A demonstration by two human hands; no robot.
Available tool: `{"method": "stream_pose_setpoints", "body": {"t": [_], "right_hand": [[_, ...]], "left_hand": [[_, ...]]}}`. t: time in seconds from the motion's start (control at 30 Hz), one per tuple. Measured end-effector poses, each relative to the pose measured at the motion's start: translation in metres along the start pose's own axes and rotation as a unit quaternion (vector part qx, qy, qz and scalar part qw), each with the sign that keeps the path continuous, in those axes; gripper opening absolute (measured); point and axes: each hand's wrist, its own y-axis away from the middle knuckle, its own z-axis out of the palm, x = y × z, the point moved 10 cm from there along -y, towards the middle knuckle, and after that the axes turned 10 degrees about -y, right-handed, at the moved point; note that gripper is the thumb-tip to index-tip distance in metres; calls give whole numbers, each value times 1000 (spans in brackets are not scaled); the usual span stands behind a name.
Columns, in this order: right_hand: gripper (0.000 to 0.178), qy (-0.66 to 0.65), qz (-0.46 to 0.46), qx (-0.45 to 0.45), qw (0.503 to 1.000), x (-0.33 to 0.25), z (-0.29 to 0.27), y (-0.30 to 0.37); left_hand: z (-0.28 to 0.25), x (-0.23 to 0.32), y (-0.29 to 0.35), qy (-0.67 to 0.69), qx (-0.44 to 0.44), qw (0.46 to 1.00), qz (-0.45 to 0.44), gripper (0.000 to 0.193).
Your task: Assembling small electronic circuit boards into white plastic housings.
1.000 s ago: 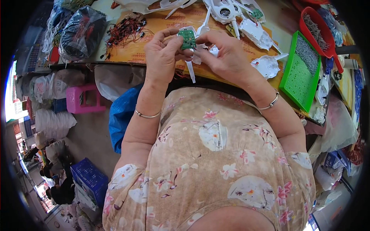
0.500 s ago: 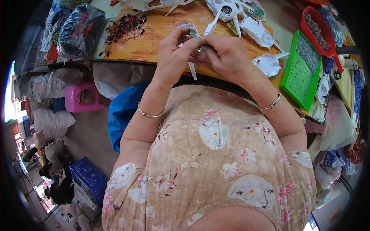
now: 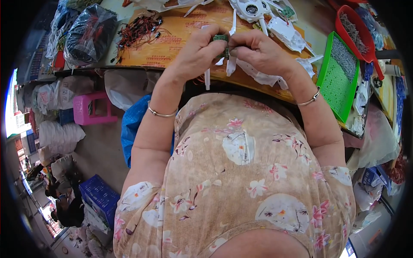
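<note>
The fingers of your left hand (image 3: 193, 53) pinch the green circuit board (image 3: 221, 39) at your twelve o'clock; those of your right hand (image 3: 260, 51) curl in at its edge, though you can't tell whether they grip anything. Too hard a twist could strain the board, and a loosened pinch could drop it. A white plastic shell (image 3: 261, 76) lies toward four o'clock; toward ten, illegible red printing marks the tabletop (image 3: 180, 26).
</note>
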Motion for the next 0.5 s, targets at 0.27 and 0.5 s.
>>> {"method": "stream_pose_setpoints", "body": {"t": [0.27,0.5], "right_hand": [[12,153,-9,96,983,-12,-34,11],[14,116,41,212,969,14,-69,27]], "left_hand": [[-62,-10,20,142,87,983,-77,20],[-149,31,80,117,194,974,-9,23]]}}
